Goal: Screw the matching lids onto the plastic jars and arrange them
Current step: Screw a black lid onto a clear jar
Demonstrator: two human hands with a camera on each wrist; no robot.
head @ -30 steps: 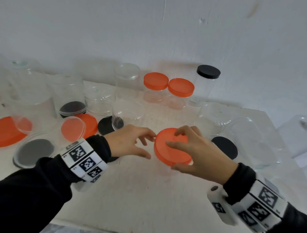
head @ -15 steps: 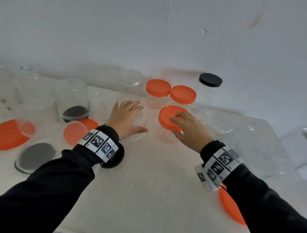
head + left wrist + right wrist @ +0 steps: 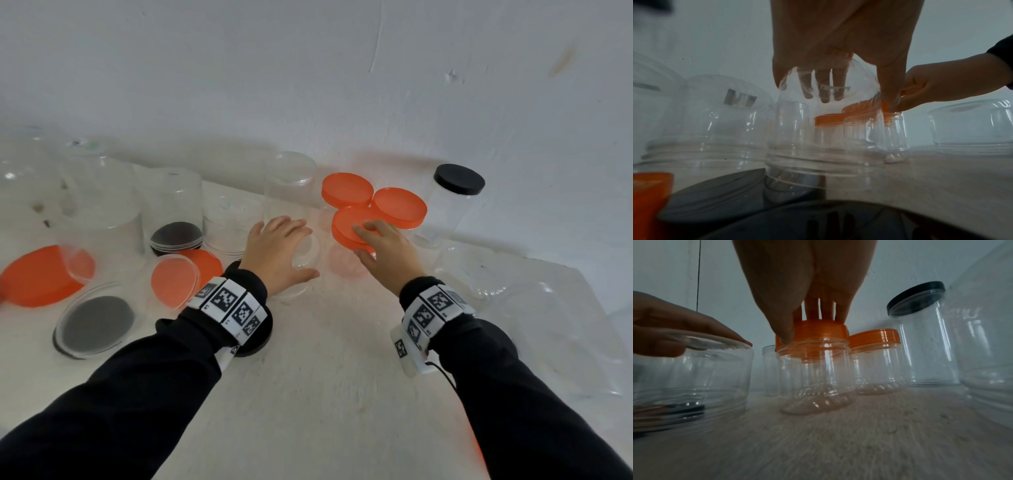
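My right hand (image 3: pixel 358 241) pinches an orange lid (image 3: pixel 344 222) between thumb and fingers. The lid sits slightly tilted on the mouth of a small clear jar (image 3: pixel 816 378) in the middle of the table. In the right wrist view my fingers (image 3: pixel 818 309) reach over the lid (image 3: pixel 824 331) and my thumb lies on its rim. My left hand (image 3: pixel 301 248) holds a wider clear jar (image 3: pixel 298 287) just left of it. That jar stands upside down, with my fingers across its base and my thumb on its wall. The left wrist view shows those fingertips (image 3: pixel 824 95) through the plastic.
Two orange-lidded jars (image 3: pixel 346 190) (image 3: pixel 399 205) and a tall black-lidded jar (image 3: pixel 459 180) stand behind, by the wall. Several open clear jars, loose orange lids (image 3: pixel 37 277) and black lids (image 3: pixel 176 234) crowd the left. Big clear containers (image 3: pixel 513 284) lie at the right.
Both hands have moved away from me. The right hand carried the orange lid onto the small jar's mouth. The left hand went to the upturned clear jar and settled on it.
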